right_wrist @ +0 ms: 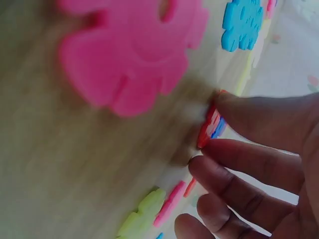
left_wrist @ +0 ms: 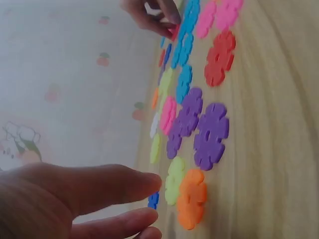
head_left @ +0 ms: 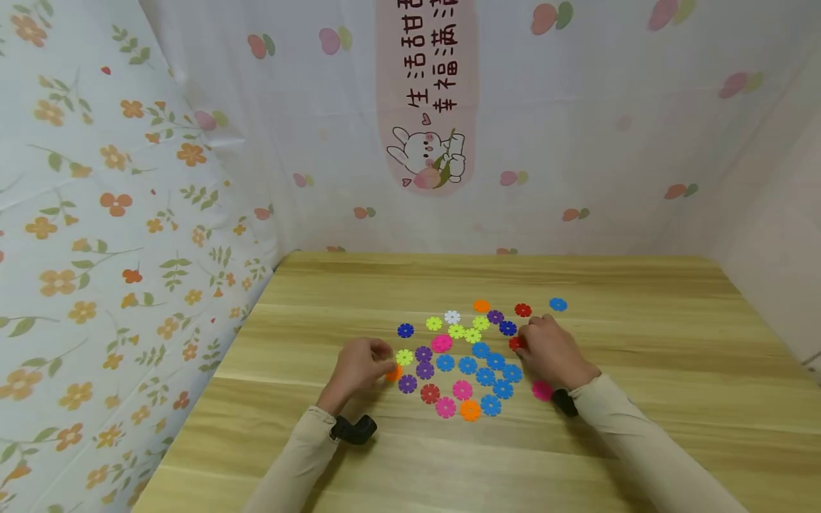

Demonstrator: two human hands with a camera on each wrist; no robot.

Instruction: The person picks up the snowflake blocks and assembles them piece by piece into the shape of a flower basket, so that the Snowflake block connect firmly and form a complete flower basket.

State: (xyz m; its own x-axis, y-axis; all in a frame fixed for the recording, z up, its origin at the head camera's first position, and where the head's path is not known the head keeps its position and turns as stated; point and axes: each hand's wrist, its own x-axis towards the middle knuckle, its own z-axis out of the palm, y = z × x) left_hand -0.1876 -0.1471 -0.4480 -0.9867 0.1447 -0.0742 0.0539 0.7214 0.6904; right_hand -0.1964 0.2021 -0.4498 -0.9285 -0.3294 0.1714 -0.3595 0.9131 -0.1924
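Flower-shaped plastic discs lie on the wooden table. My right hand has its thumb and index finger at opposite edges of a red disc, pinching it; in the right wrist view this red disc stands between the fingertips of the hand. On the left, my left hand hovers beside an orange disc, holding nothing. The left wrist view shows that hand's fingers loosely extended, apart from the orange disc and the yellow-green disc.
Blue discs cluster between the hands, with purple discs to their left. A pink disc lies by the right wrist, and a lone blue disc is farther back. Patterned cloth hangs behind the table.
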